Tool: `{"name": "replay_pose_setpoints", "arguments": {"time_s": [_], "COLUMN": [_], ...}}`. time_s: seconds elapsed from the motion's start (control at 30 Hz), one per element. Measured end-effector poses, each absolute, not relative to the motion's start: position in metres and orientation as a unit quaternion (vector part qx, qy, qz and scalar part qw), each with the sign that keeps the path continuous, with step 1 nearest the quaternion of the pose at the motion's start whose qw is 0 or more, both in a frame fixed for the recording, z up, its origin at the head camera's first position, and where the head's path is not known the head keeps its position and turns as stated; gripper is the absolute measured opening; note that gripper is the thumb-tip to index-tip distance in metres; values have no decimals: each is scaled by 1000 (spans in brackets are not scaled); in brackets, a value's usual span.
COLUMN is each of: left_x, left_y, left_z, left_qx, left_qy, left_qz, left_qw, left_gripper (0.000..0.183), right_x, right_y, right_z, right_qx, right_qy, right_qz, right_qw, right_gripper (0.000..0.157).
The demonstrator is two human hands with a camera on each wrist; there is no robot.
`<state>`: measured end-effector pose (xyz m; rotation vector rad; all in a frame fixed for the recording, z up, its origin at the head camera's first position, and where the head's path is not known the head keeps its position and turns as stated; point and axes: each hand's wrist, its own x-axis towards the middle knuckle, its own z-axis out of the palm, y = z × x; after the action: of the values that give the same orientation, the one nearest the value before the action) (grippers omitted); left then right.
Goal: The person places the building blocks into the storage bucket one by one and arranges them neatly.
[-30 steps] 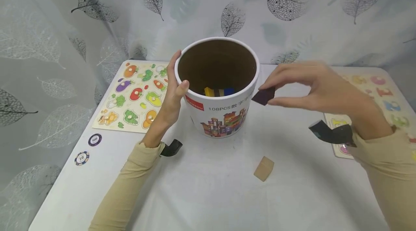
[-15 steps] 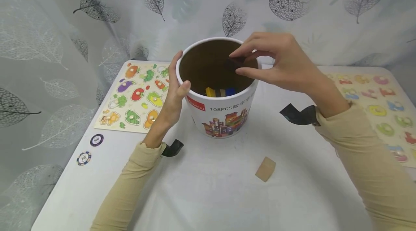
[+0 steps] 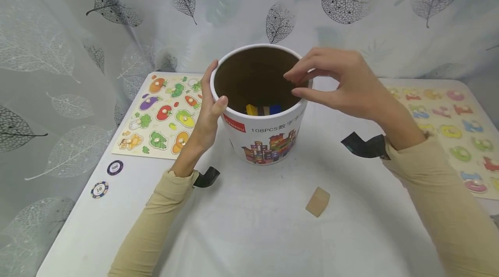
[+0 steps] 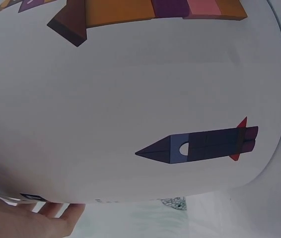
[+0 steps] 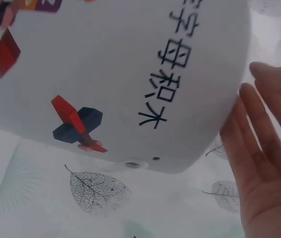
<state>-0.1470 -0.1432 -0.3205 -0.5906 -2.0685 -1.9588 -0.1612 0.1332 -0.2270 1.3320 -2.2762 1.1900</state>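
Observation:
A large white bucket (image 3: 234, 138) with printed toy-block pictures stands on the table. My left hand (image 3: 208, 117) holds its left side, thumb at the front of the rim and fingers farther back; fingertips of this left hand (image 4: 29, 218) also show in the left wrist view. Over the right rim hovers my right hand (image 3: 347, 84), thumb and fingers apart with nothing visible between them. In the right wrist view, the right hand (image 5: 267, 148) is beside the bucket wall (image 5: 110, 64). Inside the bucket a yellow block (image 3: 251, 110) and a blue block (image 3: 274, 109) show; the rest is dark.
A plain wooden block (image 3: 317, 202) lies in front of the bucket. To the left are a vegetable puzzle board (image 3: 130, 152) and two poker chips, one dark (image 3: 115, 167), one marked 10 (image 3: 99, 189). A number puzzle board (image 3: 440, 114) lies right. Leaf-patterned curtain (image 3: 241, 4) hangs behind.
My right hand carried a dark block from the right to over the bucket and let it go inside. It has since drawn slightly back right. The left hand stayed on the bucket.

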Motion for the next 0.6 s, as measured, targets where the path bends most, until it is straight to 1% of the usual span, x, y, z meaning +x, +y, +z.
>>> {"name": "replay_pose_setpoints", "arguments": {"time_s": [0.07,0.13,0.23,0.3,0.37,0.43,0.53,0.6], "left_x": [-147,-147,-147,-147,-147,-147,-147,-147], "left_y": [-143,-143,-143,-143,-143,-143,-143,-143], "left_z": [-321,-321,-320,-320,-320,-320,-319,-320], "left_qx": [-203,-204,-203,-204,-205,-206,-207,-208], "left_qy": [-706,-705,-707,-706,-704,-702,-699,-699], "left_qz": [-669,-669,-667,-668,-670,-672,-674,-674], "left_qw": [115,115,116,116,116,117,117,115], "left_gripper": [113,113,114,114,114,114,113,113], "right_x": [-153,-145,-133,-126,-120,-114,-105,-99], "right_y": [141,149,157,161,164,167,174,177], "right_z": [-228,-231,-239,-251,-268,-289,-322,-341], "right_qx": [468,487,530,550,551,542,527,527], "right_qy": [-774,-760,-720,-702,-705,-721,-744,-744], "right_qz": [406,408,436,450,445,424,380,365], "right_qw": [131,135,100,46,-23,-85,-155,-187], "right_gripper": [38,35,34,34,39,39,36,38]}}
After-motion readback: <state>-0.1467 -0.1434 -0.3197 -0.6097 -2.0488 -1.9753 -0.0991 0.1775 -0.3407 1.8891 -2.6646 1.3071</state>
